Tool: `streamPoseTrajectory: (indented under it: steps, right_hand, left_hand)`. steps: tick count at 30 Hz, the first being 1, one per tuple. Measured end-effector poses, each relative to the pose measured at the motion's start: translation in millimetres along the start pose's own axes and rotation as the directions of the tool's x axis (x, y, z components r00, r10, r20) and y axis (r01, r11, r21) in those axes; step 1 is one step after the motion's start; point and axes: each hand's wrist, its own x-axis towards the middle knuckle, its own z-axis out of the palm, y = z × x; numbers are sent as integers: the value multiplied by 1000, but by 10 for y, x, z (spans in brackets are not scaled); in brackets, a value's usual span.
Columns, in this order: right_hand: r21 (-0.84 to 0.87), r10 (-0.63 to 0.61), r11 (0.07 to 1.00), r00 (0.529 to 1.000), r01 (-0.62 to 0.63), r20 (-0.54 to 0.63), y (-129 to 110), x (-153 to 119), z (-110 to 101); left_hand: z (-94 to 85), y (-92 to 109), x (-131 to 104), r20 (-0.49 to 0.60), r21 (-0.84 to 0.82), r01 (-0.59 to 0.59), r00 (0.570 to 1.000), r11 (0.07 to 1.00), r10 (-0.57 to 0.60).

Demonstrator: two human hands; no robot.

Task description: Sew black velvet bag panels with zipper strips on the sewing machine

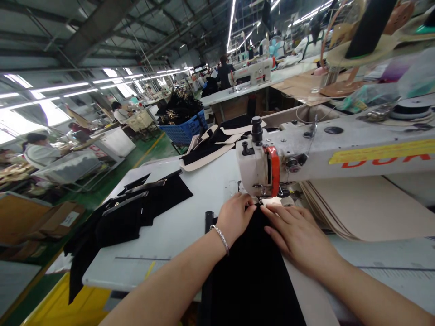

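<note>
Largest item: a pale sewing table [176, 213], with a ruler scale marked along its near side. Mounted on it, at right, is an industrial sewing machine [316, 158] with a worn white arm, a yellow strip and red lettering.

A black fabric panel [251, 271] runs from the needle area down over the near edge of the table; its far end is at the presser foot, between the two hands. Beige material [311, 294] shows along its right side. A stack of beige sheets [374, 208] lies under the machine arm.

On the left part of the table, cut black pieces [118, 222] lie overlapping, some hanging over the edge. Below them stands a yellow container [68, 303]. Beyond the table, a blue plastic crate [186, 131] is heaped with black items.

The right hand [295, 231] is open, fingers extended and laid flat across the panel's right side, fingertips near the presser foot; nothing is gripped. The left hand [236, 215] is nearly closed, thumb and forefinger pinched at the panel's far left edge, just beside the presser foot.

An orange-red guard [273, 171] is fitted on the machine head. Smallest item noted: a silver bracelet [220, 239] on the left wrist.
</note>
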Motion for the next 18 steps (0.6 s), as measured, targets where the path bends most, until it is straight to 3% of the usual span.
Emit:
streamPoseTrajectory:
  steps: [5,10,18]
  right_hand:
    - [-11,7,1000,1000,-7,6,-1,-4,9]
    - [32,-25,999,999,26,-21,32,-12,26]
    - [-9,2,1000,1000,-3,-25,23,-25,42]
  left_hand:
    - [-12,15,-4,-15,50,-29,999,998,30]
    - [-104,83,-111,120,68,-285,954,956,276]
    - [-82,24,-129,148,47,-318,940,947,308]
